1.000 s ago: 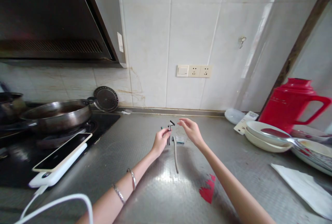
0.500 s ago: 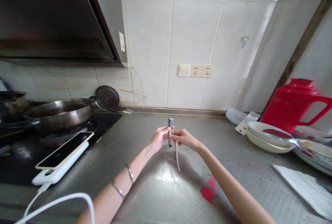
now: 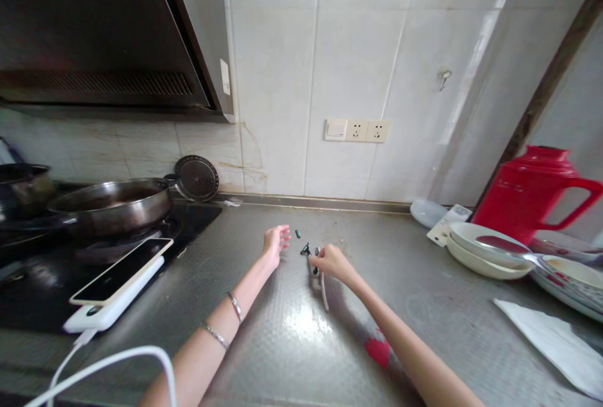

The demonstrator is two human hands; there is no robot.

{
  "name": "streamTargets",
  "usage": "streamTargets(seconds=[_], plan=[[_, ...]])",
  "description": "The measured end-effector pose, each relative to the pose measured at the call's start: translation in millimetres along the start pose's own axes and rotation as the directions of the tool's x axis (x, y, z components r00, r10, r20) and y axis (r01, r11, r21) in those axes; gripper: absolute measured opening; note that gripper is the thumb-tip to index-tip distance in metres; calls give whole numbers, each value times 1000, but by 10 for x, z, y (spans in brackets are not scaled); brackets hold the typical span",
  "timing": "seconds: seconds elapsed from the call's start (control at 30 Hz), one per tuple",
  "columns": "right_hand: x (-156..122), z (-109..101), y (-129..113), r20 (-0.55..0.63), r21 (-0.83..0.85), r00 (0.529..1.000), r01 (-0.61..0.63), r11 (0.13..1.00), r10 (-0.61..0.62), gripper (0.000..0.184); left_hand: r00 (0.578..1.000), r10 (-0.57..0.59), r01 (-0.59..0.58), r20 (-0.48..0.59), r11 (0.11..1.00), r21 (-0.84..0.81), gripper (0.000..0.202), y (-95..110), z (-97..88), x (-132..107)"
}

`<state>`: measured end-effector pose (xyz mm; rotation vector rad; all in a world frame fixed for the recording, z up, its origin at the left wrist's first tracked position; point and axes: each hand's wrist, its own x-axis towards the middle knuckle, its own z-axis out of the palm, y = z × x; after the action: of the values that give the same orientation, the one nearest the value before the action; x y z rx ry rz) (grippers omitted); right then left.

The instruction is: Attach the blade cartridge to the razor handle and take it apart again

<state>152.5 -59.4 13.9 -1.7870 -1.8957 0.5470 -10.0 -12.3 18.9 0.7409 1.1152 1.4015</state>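
On the steel counter (image 3: 264, 344) my right hand (image 3: 330, 260) is closed low over a small dark razor-like tool (image 3: 307, 250) and the top end of a thin grey handle (image 3: 324, 289) that lies toward me. My left hand (image 3: 274, 242) rests on the counter just left of it, fingers loosely curled, with nothing in it. A tiny dark piece (image 3: 298, 233) lies between the hands, a little farther back.
A phone on a white power bank (image 3: 117, 281) with a white cable lies at the left by the stove, where a pan (image 3: 110, 206) sits. Bowls (image 3: 480, 245), a spoon, a red jug (image 3: 534, 190) and a paper sheet (image 3: 551, 338) are at the right. A red scrap (image 3: 378, 350) lies near my right forearm.
Both hands held the small tool upright above the counter; now it is down on the surface. My left hand let go and moved left; my right hand stays on it.
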Motion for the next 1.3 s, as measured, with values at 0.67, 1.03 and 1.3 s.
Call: streamTargets(seconds=[0.67, 1.03, 1.3], plan=[[-70, -50, -80, -75, -354, 997, -35, 935, 9, 27, 987, 159, -150, -13, 949, 277, 23, -167, -82, 166], [48, -498, 378, -251, -272, 962, -174, 946, 105, 29, 859, 388, -490, 334, 438, 753, 26, -296, -86, 752], [99, -439, 483, -243, -279, 965, -165, 946, 96, 30, 810, 324, -576, 489, 283, 766, 34, -425, -48, 911]])
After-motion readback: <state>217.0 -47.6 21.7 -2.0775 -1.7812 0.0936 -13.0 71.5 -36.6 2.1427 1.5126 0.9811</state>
